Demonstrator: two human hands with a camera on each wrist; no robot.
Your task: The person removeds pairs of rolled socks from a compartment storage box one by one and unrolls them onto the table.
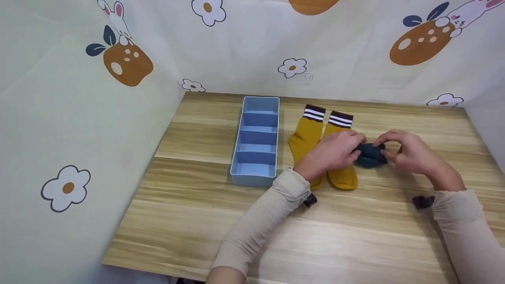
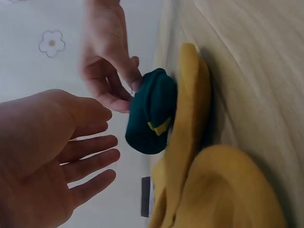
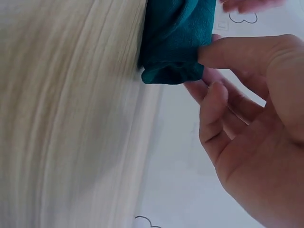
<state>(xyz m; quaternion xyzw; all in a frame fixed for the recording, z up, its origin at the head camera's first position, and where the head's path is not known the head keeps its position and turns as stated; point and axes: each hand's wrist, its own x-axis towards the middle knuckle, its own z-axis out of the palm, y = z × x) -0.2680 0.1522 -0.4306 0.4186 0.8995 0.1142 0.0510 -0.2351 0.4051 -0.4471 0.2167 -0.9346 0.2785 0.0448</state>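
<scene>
A dark green sock bundle (image 1: 370, 156), folded into a compact roll, is on the table just right of the yellow socks. My right hand (image 1: 410, 154) pinches its right end between thumb and fingers, as the right wrist view shows on the green fabric (image 3: 178, 42). My left hand (image 2: 47, 142) is held beside the roll with its fingers loosely extended, a gap between them and the fabric in the left wrist view. Under my left hand and wrist lie two yellow socks (image 1: 342, 179) with dark, white-striped cuffs, partly covered in the head view.
Left of the socks stands a long light blue box (image 1: 252, 179) split by dividers into several compartments, none holding anything. The wooden table (image 1: 189, 221) meets a patterned cloth wall (image 1: 244, 63) at the back and left. Dark straps (image 1: 423, 202) hang by both wrists.
</scene>
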